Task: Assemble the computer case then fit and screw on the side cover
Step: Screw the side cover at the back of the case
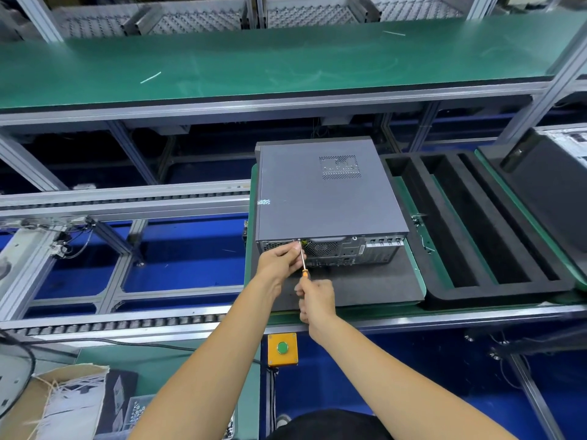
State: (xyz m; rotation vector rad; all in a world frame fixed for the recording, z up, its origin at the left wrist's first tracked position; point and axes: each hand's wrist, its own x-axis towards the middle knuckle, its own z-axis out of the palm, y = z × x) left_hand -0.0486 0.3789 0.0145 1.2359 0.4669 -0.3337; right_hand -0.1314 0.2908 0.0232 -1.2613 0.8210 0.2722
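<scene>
One grey computer case (330, 195) lies flat on a dark mat (365, 284), its side cover (305, 192) on top. Two hands work at its near edge. The left hand (279, 260) pinches the thin metal shaft of one screwdriver (303, 260) right at the case's back panel. The right hand (316, 301) grips the orange handle from 6 o'clock. At 3 o'clock sits one black foam tray (495, 290) with long slots. At 9 o'clock the roller rails (127, 323) run off with open room. One yellow box with a green button (282, 348) sits below.
</scene>
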